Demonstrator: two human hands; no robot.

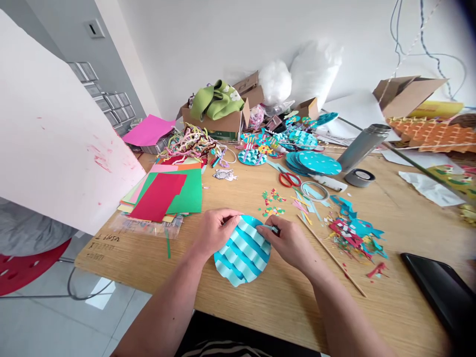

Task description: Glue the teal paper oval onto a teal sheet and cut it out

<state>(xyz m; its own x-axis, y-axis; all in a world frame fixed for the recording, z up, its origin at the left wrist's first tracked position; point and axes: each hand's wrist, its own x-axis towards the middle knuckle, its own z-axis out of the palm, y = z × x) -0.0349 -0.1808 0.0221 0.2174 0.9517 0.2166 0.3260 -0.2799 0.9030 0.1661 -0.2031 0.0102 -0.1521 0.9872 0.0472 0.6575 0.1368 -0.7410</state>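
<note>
A round blue paper disc [243,250] with wavy pale-blue paper strips across it lies near the table's front edge. My left hand [219,228] pinches its upper left rim between thumb and fingers. At the upper right, my right hand [284,238] is closed with thumb and fingers on the end of a pale strip. Just beyond the hands are small colourful paper bits [273,202]. Red-handled scissors [289,179] and a roll of tape [314,191] lie farther back, by a white glue bottle [329,183]. A cut-out paper fish [224,174] rests behind my left hand.
Coloured paper sheets [186,191] are stacked at left, below a heap of pipe cleaners [193,141]. Blue discs [320,162] and a steel flask [364,146] stand at back right. A wooden stick [330,255], paper scraps [353,230] and a black phone-like slab [439,292] lie at right.
</note>
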